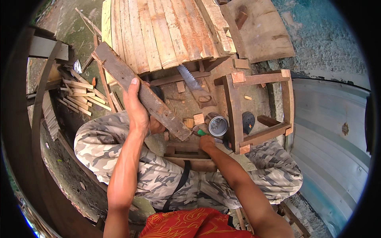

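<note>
Left hand (135,104) grasps a brown wooden plank (147,96), fingers round the near-left edge, thumb laid along the upper face. The plank is in the air over the left thigh, in front of the person. Right hand (206,143) sits low, right of the plank's lower end and apart from it; its fingers are curled beside a small green object (201,133) (partly hidden, so I cannot tell whether it is gripped).

Plank's long axis runs diagonally, upper left to lower right: far end toward the slatted wooden worktop (156,33), near end toward the right hand and an open tin (210,133) of nails (218,125). Upper face weathered, its far end rough along one edge.

Ground (174,107) is dusty and dirty grey-brown, with small wood blocks (199,118) by the tin. A handsaw (194,87) lies just off the worktop's near edge, blade pointing away. To the right, a wooden stool frame (235,111) with pale end faces stands near the tin. Pale sticks (81,95) are heaped at left. On the right side: corrugated metal sheet (329,119) and, above it, a worn blue-painted wall (321,35).
</note>
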### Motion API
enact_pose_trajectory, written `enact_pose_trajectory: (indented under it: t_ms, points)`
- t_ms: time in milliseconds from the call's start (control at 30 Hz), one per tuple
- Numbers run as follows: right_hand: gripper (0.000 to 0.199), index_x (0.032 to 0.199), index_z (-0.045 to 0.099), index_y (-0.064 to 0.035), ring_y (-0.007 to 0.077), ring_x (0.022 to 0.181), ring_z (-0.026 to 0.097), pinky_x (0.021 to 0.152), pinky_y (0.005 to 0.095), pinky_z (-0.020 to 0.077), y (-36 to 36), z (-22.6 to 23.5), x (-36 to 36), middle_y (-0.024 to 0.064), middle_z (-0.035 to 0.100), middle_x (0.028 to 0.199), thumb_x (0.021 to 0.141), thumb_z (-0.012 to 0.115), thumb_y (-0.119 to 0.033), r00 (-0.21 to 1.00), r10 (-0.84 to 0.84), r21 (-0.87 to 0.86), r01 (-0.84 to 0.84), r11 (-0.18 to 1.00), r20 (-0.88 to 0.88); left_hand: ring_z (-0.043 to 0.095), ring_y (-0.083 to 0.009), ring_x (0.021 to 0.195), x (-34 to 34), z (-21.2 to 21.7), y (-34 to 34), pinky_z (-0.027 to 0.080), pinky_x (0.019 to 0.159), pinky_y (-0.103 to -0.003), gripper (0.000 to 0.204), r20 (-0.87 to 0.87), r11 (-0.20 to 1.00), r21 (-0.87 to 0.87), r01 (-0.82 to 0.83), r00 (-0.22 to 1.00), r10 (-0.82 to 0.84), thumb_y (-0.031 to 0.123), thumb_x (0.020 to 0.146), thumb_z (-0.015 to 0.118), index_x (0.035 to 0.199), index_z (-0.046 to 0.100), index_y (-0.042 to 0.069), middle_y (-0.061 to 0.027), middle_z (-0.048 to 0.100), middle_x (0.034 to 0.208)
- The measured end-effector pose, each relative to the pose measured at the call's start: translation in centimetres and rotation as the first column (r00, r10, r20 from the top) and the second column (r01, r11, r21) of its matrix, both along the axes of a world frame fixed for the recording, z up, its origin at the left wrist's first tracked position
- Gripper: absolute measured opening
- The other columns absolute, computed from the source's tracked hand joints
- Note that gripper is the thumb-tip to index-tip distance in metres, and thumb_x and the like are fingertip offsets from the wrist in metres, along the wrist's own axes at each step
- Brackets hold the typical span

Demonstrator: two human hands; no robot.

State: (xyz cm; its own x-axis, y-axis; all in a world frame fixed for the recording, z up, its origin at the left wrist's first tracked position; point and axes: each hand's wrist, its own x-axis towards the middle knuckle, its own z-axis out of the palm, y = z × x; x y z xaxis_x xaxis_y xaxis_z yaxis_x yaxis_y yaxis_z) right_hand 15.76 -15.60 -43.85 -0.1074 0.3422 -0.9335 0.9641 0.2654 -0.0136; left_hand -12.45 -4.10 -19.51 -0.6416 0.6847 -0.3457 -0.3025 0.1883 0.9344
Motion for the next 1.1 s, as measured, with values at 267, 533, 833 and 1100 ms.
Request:
enact_pose_trajectory:
  t_ms: [267, 533, 833, 1100]
  points:
    - [0.032, 0.116, 0.07, -0.0069, 0.0368, 0.116, 0.066, 0.089, 0.0498, 0.0553, -2.6, -6.4, 7.6, 0.0167, 0.068, 0.124, 0.093, 0.055, -0.023, 0.981, 0.165, 0.432, -0.107, 0.895, -0.099, 0.054, -0.0133, 0.085, 1.4, -0.9, 0.1, 0.044, 0.08, -0.029, 0.036, 0.054, 0.998, -0.012, 0.062, 0.997, -0.061, 0.039, 0.099, 0.06, 0.11, 0.057, 0.004, -0.0051, 0.061, 0.094]
    - [0.034, 0.119, 0.064, -0.0037, 0.042, 0.103, 0.067, 0.09, 0.0528, 0.0529, -3.5, -7.4, 10.3, 0.0253, 0.069, 0.114, 0.092, 0.052, -0.02, 0.952, -0.055, 0.269, 0.14, 0.953, -0.301, 0.057, -0.0148, 0.086, 1.7, -1.5, -0.1, 0.046, 0.08, -0.03, 0.041, -0.01, 0.997, -0.042, 0.057, 0.998, -0.058, 0.044, 0.098, 0.058, 0.109, 0.061, 0.005, -0.0051, 0.062, 0.094]
    - [0.045, 0.129, 0.054, -0.0051, 0.046, 0.103, 0.067, 0.091, 0.0548, 0.0524, -3.2, -5.2, 9.9, 0.0292, 0.068, 0.109, 0.086, 0.059, -0.015, 0.919, -0.205, 0.071, 0.242, 0.968, -0.338, 0.055, -0.014, 0.09, 2.0, -1.0, 0.1, 0.045, 0.085, -0.03, 0.034, 0.016, 0.995, -0.03, 0.093, 0.996, -0.093, 0.034, 0.1, 0.061, 0.114, 0.055, 0.004, -0.0042, 0.06, 0.098]
    - [0.036, 0.108, 0.07, -0.003, 0.0387, 0.104, 0.069, 0.09, 0.0477, 0.0558, 1.6, -1.8, 4.7, 0.0228, 0.072, 0.107, 0.074, 0.071, -0.011, 0.926, -0.084, 0.011, 0.094, 0.995, -0.369, 0.056, -0.0134, 0.087, 2.6, 0.7, 0.4, 0.047, 0.081, -0.029, 0.035, -0.014, 0.993, 0.081, 0.089, 0.996, -0.088, 0.032, 0.099, 0.064, 0.115, 0.056, 0.002, -0.0052, 0.061, 0.098]
